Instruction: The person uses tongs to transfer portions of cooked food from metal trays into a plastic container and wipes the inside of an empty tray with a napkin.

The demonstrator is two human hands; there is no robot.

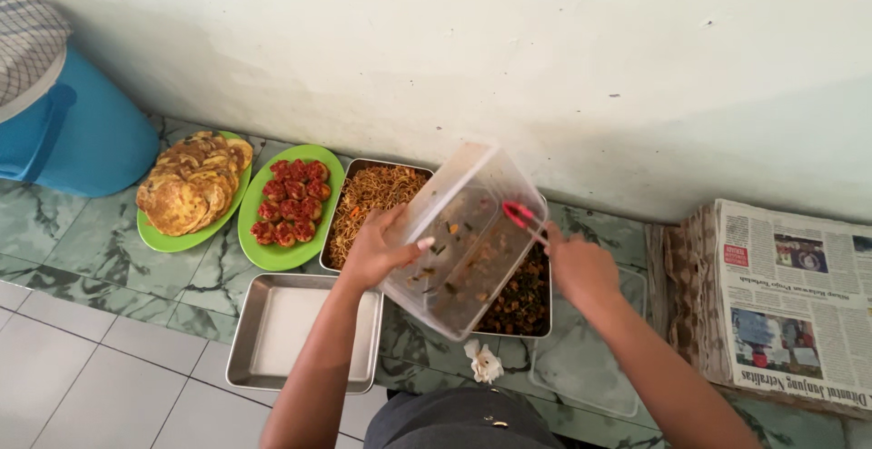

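Note:
My left hand [377, 251] grips the rim of a clear plastic container [468, 240], tilted on its side above a steel tray of dark chopped food [527, 304]. Bits of food cling to the container's inner wall. My right hand [579, 267] holds a pair of red tongs [520, 216] with the tips reaching inside the container. Next to the container, a steel tray of fried noodles [368, 197] lies against the wall.
An empty steel tray [245, 354] lies on the tiled floor by my left arm. Two green plates hold flat omelettes [186, 193] and red-topped pieces [291, 199]. A blue bin [73, 131] stands far left, newspapers [790, 299] right, a clear lid [581, 367] and crumpled tissue [484, 363] nearby.

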